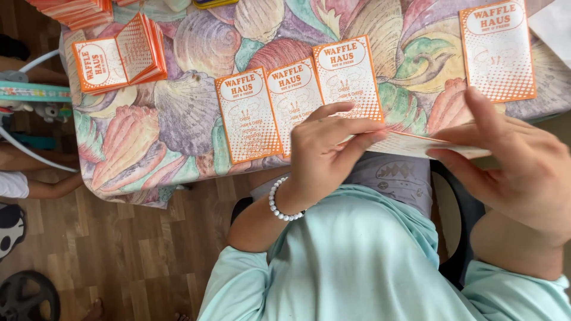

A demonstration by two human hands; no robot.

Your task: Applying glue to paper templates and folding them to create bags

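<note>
I hold a flat orange-and-white paper leaflet (410, 144) edge-on between both hands, just over the table's near edge. My left hand (324, 151), with a white bead bracelet on its wrist, pinches the leaflet's left end. My right hand (514, 163) grips its right end, thumb up. Three matching leaflets (294, 101) lie side by side on the shell-patterned tablecloth (178, 113) right beyond my left hand. One more leaflet (496, 50) lies apart at the far right.
A fanned stack of the same leaflets (122, 56) sits at the table's left, with another pile (74, 10) at the top-left corner. Wooden floor (131, 249) lies left, with another person's arm (35, 187) and toys there. My lap is in a pale green garment (357, 261).
</note>
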